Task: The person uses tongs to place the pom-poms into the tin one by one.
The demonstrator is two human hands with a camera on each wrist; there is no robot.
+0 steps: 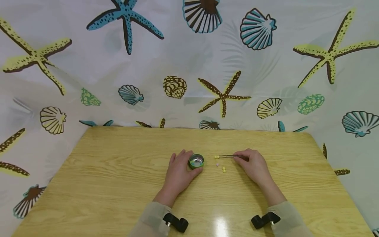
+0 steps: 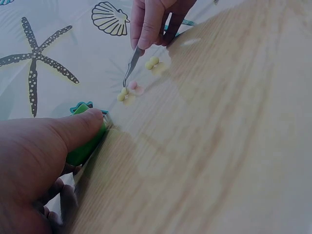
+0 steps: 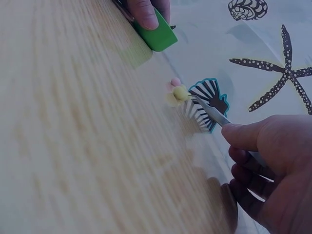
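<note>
A wooden table [image 1: 118,184] fills the lower half of the head view, backed by a white curtain [image 1: 189,59] printed with starfish and seashells. At the near edge, two pale sleeves [image 1: 293,219] each carry a black wrist mount [image 1: 176,223].

The left hand [image 1: 177,174] rests on the table near its centre, thumb and fingers curled round a small round green tin [image 1: 196,161] that stands upright with its shiny open interior facing up; in the left wrist view the thumb presses against the tin's green wall.

The right hand [image 1: 253,164] lies to the right of the tin, well apart from the left hand, its thumb and fingers pinched together on a pair of metal tweezers [image 1: 229,156]. The tweezers point leftward towards the tin, and their tips meet a small yellow bead [image 3: 180,92]; whether the tips actually clamp the bead cannot be told.

Between tin and right hand lie the loose beads on the bare wood: a yellow pair at the tweezer tips [image 1: 217,157], a single pale pink bead [image 1: 217,164] just beside them, and another yellow pair [image 1: 224,170] slightly nearer the person.
</note>
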